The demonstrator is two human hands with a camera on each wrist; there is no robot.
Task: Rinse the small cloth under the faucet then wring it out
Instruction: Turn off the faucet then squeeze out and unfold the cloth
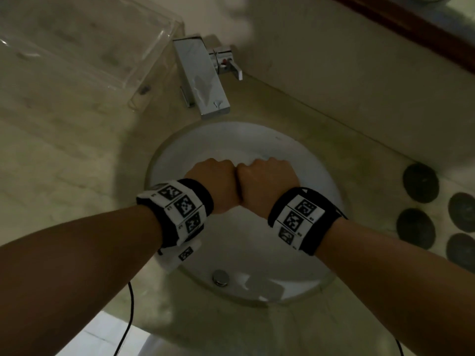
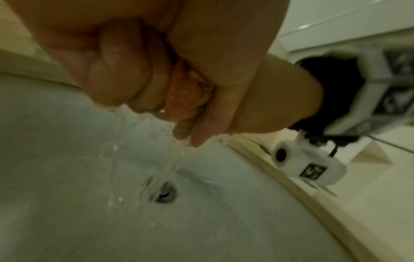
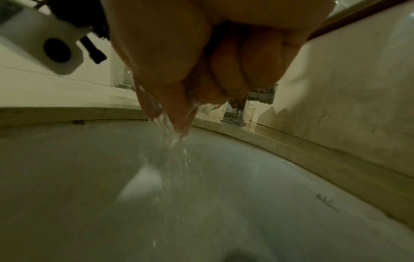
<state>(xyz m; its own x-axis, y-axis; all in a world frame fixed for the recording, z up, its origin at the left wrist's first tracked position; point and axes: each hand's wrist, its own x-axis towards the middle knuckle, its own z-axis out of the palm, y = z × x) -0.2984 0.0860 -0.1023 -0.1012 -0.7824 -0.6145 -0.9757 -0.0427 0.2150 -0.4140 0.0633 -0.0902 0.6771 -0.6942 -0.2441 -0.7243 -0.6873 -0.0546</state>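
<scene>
Over the white round sink (image 1: 321, 176), my left hand (image 1: 213, 181) and right hand (image 1: 267, 181) are pressed side by side as fists. Between them they squeeze a small orange cloth (image 2: 188, 94), which is hidden in the head view. In the left wrist view the left hand (image 2: 125, 70) and the right hand (image 2: 224, 88) both curl round the cloth. Water runs from the fists down toward the drain (image 2: 164, 193). The right wrist view shows my right hand (image 3: 201, 70) clenched, with water streaming off it. The chrome faucet (image 1: 203, 75) stands behind the sink; no stream from its spout is visible.
A clear acrylic box (image 1: 84, 47) sits on the marble counter (image 1: 64, 163) at the back left. Several dark round stones (image 1: 419, 183) lie on the counter at the right. The faucet lever (image 1: 234, 69) points right. A wall (image 1: 359, 60) runs behind the sink.
</scene>
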